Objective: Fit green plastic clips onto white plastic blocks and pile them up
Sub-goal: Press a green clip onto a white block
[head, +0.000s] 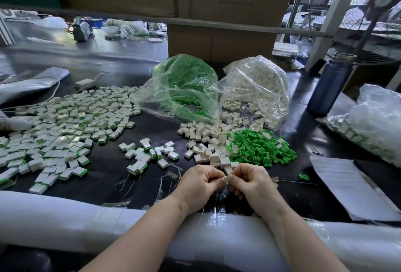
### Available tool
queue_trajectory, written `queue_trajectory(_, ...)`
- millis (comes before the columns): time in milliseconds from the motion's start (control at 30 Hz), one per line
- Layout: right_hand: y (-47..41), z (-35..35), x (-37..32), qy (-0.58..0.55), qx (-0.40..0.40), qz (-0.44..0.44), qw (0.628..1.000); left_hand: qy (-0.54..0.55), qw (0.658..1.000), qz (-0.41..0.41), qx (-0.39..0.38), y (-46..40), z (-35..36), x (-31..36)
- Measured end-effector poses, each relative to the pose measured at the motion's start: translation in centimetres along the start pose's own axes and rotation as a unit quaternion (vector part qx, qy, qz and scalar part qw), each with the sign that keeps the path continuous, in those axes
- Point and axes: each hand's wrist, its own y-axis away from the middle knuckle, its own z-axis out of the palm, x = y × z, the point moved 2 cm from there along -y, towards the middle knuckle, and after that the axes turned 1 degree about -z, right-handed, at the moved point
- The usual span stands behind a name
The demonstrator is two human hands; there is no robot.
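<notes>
My left hand [199, 181] and my right hand [249, 179] meet at the near middle of the black table, both pinching one small white block [226, 179] with a sliver of green between the fingertips. Just beyond lie loose white blocks [208, 139] and a heap of green clips [260, 148]. A few fitted blocks [147, 154] sit left of the hands. A wide spread of fitted blocks [65, 124] covers the left of the table.
Two open clear bags stand behind, one of green clips [184, 85], one of white blocks [258, 85]. A blue bottle [331, 85], another bag [373, 120] and a paper sheet [351, 187] are at right. A lone green clip [303, 177] lies near the paper. A padded edge [86, 217] runs along the front.
</notes>
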Motion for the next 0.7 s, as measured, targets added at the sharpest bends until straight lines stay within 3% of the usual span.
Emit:
queue_trajectory(200,0.14,-0.15,-0.49,-0.112,0.048,-0.007,0.992,0.043,0.998,0.012,0.032,-0.19,0.0,0.37)
queue_trajectory(700,0.39,-0.25,-0.69,-0.137,0.011,-0.042,0.99,0.051,0.998,0.001,0.048,0.12,-0.27,0.78)
